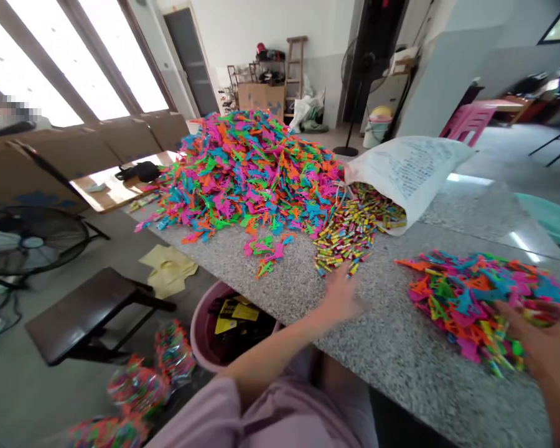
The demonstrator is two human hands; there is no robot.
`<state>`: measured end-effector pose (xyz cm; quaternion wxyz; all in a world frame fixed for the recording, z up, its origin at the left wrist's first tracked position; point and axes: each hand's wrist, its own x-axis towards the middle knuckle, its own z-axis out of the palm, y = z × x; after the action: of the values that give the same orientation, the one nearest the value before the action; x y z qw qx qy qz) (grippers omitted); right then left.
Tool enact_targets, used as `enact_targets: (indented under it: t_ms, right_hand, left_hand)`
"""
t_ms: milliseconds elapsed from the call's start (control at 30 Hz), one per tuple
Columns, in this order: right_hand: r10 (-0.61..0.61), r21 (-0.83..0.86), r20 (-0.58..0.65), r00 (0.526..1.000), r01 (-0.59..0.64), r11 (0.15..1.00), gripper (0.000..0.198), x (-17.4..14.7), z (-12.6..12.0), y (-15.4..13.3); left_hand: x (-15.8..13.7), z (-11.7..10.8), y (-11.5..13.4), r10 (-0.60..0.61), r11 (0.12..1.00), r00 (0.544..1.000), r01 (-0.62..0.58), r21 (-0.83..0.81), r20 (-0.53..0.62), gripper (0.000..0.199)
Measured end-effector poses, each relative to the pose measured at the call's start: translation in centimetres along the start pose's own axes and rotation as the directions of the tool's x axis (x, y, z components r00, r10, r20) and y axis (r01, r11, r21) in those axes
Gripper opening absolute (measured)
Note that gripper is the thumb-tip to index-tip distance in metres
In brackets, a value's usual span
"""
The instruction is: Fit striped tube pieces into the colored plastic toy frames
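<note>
My left hand (341, 300), blurred by motion, is over the stone-topped table (382, 330) at the near edge of a heap of small yellow-and-red printed tubes (345, 239). Its fingers look stretched out and its thumb stands apart, with nothing visible in them. At the right, my right hand (539, 342) is at a smaller pile of bright plastic pieces (466, 292) in pink, orange, blue and green. A few yellow-and-red tubes show between its thumb and fingers. The tubes spill from the mouth of a white woven sack (410, 174).
A large mound of coloured plastic pieces (256, 174) covers the table's far left. Below the edge stand a pink tub (203, 336) with black-and-yellow packaging, filled clear bags (137, 386) and a dark stool (93, 311). A floor fan (32, 242) is at left; a turquoise basin (550, 218) is at right.
</note>
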<state>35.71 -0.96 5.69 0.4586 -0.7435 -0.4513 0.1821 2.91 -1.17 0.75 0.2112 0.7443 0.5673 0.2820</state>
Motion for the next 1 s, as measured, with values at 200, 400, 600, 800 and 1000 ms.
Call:
enact_targets:
  t_ms: [200,400,600,800,1000]
  right_hand:
    - [0.051,0.387,0.645,0.762,-0.384,0.838,0.043,-12.4,11.7,-5.4]
    - [-0.217,0.57,0.685,0.695,-0.326,0.754,0.046,-18.2,18.3,-12.4]
    - [-0.408,0.568,0.517,0.753,0.055,0.821,0.027,-17.2,18.3,-15.3]
    - [-0.23,0.571,0.635,0.737,-0.247,0.783,0.032,-19.4,17.2,-14.9]
    - [-0.167,0.554,0.603,0.78,-0.259,0.791,0.029,-20.8,15.2,-13.3]
  left_hand:
    - [-1.3,-12.7,-13.3,-0.339,0.853,0.862,0.45,0.263,-0.377,0.033]
    - [-2.4,-15.1,-14.0,-0.208,0.947,0.919,0.275,0.168,-0.335,0.025]
    - [-5.0,-13.6,-7.0,-0.149,0.827,0.987,0.095,-0.554,-0.054,0.027]
    - [-6.3,-10.7,-2.8,-0.47,0.309,0.882,0.126,-0.943,-0.037,0.036]
    - [-6.3,-9.9,-1.4,-0.441,0.272,0.897,0.112,-0.956,-0.02,0.026]
